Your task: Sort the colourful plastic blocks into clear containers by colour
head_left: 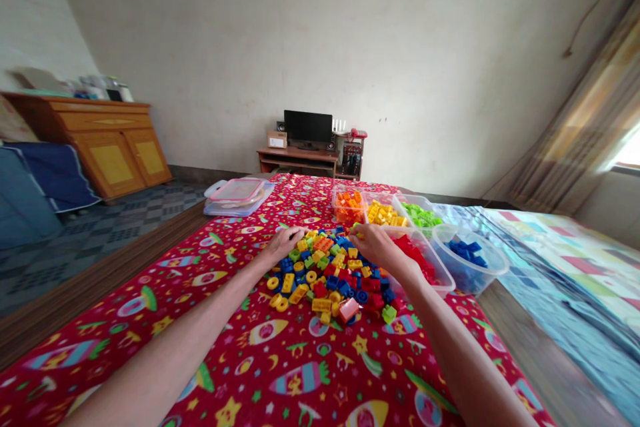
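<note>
A mixed heap of plastic toy bricks (327, 267) in yellow, blue, red, green and orange lies on a red patterned tablecloth (295, 347). My left hand (286, 243) reaches the heap's far left edge with its fingers bent together; what they hold, if anything, is hidden. At the far right side of the heap is my right hand (376, 245), its fingers closed, with a small yellow-green brick (356, 226) showing at the tips. Its wrist passes in front of a clear container of red bricks (414, 257). Yellow wheel-like rings (273, 283) lie among the bricks on the left.
Clear containers hold orange bricks (349, 203), yellow bricks (386, 213) and green bricks (421, 215) behind my right hand. A round tub (493, 273) with blue bricks stands at the right edge. Stacked lids (240, 195) lie at the back left. Beyond are a monitor (308, 127) and a cabinet (113, 147).
</note>
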The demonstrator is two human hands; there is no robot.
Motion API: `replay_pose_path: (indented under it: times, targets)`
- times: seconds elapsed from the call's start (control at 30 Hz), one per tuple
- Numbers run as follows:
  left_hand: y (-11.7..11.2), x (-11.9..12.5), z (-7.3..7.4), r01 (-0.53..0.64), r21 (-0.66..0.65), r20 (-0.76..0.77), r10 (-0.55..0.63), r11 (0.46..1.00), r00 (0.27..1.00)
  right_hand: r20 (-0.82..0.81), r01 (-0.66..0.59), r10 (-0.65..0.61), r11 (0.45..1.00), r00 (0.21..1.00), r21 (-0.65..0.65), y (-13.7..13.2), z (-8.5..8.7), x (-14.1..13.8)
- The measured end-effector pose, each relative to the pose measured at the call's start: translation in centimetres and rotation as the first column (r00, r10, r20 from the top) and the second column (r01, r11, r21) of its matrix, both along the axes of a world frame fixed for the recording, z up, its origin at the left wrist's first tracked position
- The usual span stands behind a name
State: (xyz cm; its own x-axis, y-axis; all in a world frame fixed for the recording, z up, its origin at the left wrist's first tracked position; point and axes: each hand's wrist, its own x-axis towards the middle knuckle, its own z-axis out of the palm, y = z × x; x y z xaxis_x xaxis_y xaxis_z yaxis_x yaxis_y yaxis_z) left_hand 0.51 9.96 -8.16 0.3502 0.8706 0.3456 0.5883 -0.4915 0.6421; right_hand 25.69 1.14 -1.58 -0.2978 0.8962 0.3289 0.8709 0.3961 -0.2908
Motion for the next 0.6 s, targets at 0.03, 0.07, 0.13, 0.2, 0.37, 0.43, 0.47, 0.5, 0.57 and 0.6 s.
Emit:
replay_pose_path:
  times: [0.03,0.07,0.13,0.2,0.37,0.43,0.47,0.5,0.57,0.6]
  targets:
    - [0.0,0.0,0.0,-0.003,0.002,-0.001,0.003,1.0,1.0,-0.003,0.016,-0.016,1.0,1.0,0.022,0.0,-0.1,0.1]
    - [0.0,0.0,0.0,-0.004,0.004,0.0,0.004,1.0,1.0,0.0,0.038,-0.038,0.998,0.999,0.047,0.0,-0.2,0.2]
    - [0.0,0.1,0.0,-0.002,0.005,0.004,0.002,1.0,1.0,0.026,0.077,-0.08,0.993,0.996,0.085,-0.1,-0.4,0.2]
    - [0.0,0.1,0.0,-0.003,0.004,0.01,0.003,1.0,1.0,0.083,0.104,-0.111,0.991,0.99,0.081,-0.5,-0.5,0.0]
    - [-0.1,0.2,0.0,-0.009,-0.003,0.021,0.009,1.0,1.0,0.267,0.126,-0.104,0.99,0.958,-0.067,-1.2,-1.0,-1.1]
    - [-0.1,0.3,0.0,-0.002,-0.011,0.022,0.002,1.0,1.0,0.294,0.13,-0.106,0.99,0.95,-0.063,-1.2,-1.2,-1.2]
    - [-0.1,0.3,0.0,0.002,-0.012,0.025,-0.002,1.0,1.0,0.293,0.13,-0.11,0.99,0.95,-0.049,-1.1,-1.4,-1.2]
    - [-0.1,0.3,0.0,0.005,-0.011,0.029,-0.005,1.0,1.0,0.284,0.132,-0.118,0.991,0.952,-0.031,-1.0,-1.5,-1.1]
    - [-0.1,0.3,0.0,0.008,-0.005,0.031,-0.008,1.0,0.999,0.243,0.134,-0.133,0.991,0.961,0.013,-0.9,-1.6,-1.0]
    - [-0.1,0.2,0.0,0.009,-0.003,0.028,-0.009,1.0,1.0,0.213,0.14,-0.145,0.989,0.966,0.042,-0.8,-1.6,-0.9]
